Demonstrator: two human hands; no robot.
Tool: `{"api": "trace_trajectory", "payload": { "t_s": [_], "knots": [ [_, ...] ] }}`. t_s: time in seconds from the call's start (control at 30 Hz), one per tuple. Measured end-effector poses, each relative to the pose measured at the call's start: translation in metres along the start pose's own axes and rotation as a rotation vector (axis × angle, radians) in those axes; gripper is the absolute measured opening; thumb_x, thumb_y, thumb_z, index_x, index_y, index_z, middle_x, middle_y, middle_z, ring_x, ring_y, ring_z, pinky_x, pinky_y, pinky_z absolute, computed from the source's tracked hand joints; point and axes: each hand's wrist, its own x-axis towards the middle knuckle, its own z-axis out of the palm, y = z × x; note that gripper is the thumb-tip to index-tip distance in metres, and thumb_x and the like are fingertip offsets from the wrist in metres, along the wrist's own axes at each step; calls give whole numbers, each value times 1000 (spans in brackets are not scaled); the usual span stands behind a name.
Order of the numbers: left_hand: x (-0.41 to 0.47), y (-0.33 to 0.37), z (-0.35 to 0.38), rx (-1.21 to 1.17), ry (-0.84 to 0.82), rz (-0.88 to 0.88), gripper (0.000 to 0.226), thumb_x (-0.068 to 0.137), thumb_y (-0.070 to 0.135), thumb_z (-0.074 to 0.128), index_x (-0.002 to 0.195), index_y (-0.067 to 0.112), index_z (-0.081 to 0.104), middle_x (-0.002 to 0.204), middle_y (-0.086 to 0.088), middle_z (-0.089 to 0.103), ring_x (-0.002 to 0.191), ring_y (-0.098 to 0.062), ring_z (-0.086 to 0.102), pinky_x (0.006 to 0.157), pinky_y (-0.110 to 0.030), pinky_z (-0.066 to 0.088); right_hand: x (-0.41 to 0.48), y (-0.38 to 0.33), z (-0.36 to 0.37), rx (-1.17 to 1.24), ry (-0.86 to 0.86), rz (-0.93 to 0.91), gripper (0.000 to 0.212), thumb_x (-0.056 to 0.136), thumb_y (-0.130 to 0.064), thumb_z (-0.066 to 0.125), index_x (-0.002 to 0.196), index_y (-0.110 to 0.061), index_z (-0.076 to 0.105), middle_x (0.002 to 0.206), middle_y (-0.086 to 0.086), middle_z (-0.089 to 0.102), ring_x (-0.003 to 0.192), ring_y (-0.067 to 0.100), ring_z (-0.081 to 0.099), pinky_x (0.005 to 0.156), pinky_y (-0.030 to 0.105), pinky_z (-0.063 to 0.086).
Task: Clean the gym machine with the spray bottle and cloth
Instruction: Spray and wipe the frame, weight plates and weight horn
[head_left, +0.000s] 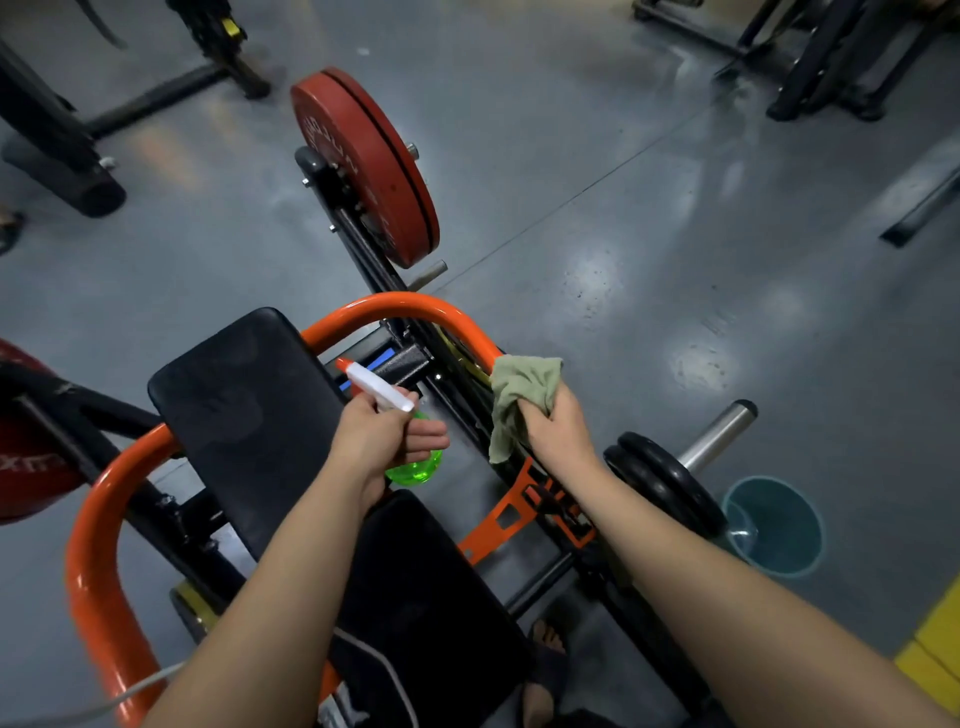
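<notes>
Two bare forearms enter from the bottom edge, above the black seat pad (431, 587) of the gym machine (98, 545), which has a thick orange tube frame. A white cable (387, 670) crosses the pad's near end. A sandalled foot (545, 642) stands on the floor just right of the pad. The left hand (382, 441) grips the spray bottle (418, 467), fingers curled round its neck. The green body hangs below the hand; the white head with its orange nozzle tip points up-left toward the black back pad (244, 410). The right hand (558, 431) clutches the bunched pale green cloth (519, 392), fingers curled into it. The cloth's top sits at the right bend of the orange bar (410, 302); contact can't be told. Just right of that wrist are two black plates (667, 486) on a chrome peg (719, 434), with a teal bucket (779, 535) on the floor beside them. Farther out, a red weight plate (363, 166) stands on edge on the machine's black arm. The grey glossy floor (623, 218) stretches beyond. Dark frames of other machines (831, 57) sit at the far corners.
</notes>
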Motion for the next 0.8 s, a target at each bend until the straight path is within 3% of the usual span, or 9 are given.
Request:
{"api": "trace_trajectory", "payload": {
  "t_s": [0.07, 0.13, 0.3, 0.4, 0.53, 0.7, 0.8],
  "knots": [
    [4, -2, 2, 22, 22, 13, 4, 107, 13, 51, 104, 14, 50, 67, -12, 74, 55, -22, 72, 61, -32, 56, -1, -3, 0, -25, -20, -94, 24, 92, -14, 60, 113, -26, 63, 109, -14, 66, 104, 1, 63, 91, 20, 49],
    [7, -2, 7, 25, 46, 19, 3, 107, 13, 50, 104, 14, 51, 68, -13, 75, 56, -24, 73, 60, -32, 56, 0, 1, -3, -155, -66, -148, 23, 89, -14, 61, 107, -27, 63, 108, -13, 61, 101, 7, 62, 86, 22, 47],
    [7, -2, 28, -19, 91, 38, 6, 108, 13, 45, 107, 11, 51, 68, -12, 75, 56, -25, 73, 55, -30, 53, 17, 28, -17, -308, -206, 109, 41, 85, -26, 76, 124, -24, 66, 113, -2, 72, 108, 16, 65, 86, 25, 47],
    [4, -2, 35, -13, 74, 49, 6, 108, 16, 47, 103, 14, 50, 66, -11, 74, 55, -24, 72, 56, -30, 53, 26, 42, -16, -360, -280, 229, 42, 86, -26, 78, 125, -18, 66, 114, 6, 72, 110, 23, 66, 85, 29, 49],
    [-1, -4, 33, 34, 39, 42, 5, 108, 17, 49, 103, 18, 50, 66, -12, 74, 54, -24, 72, 53, -29, 54, 29, 47, -11, -506, -340, 283, 34, 87, -23, 73, 119, -20, 64, 112, 5, 69, 110, 27, 64, 88, 33, 49],
    [-3, -10, 25, 47, 60, 19, 4, 108, 18, 50, 105, 15, 49, 68, -13, 75, 57, -25, 73, 55, -29, 55, 22, 41, -5, -337, -219, 246, 42, 87, -5, 68, 127, -15, 61, 104, 2, 67, 104, 22, 64, 86, 29, 52],
    [-5, -11, 21, 39, 75, 10, 5, 108, 18, 50, 103, 16, 49, 67, -12, 74, 56, -25, 72, 53, -28, 55, 11, 27, 1, -25, -109, 219, 36, 88, 5, 68, 121, -8, 63, 105, 3, 68, 94, 9, 64, 78, 12, 51]
  ]
}}
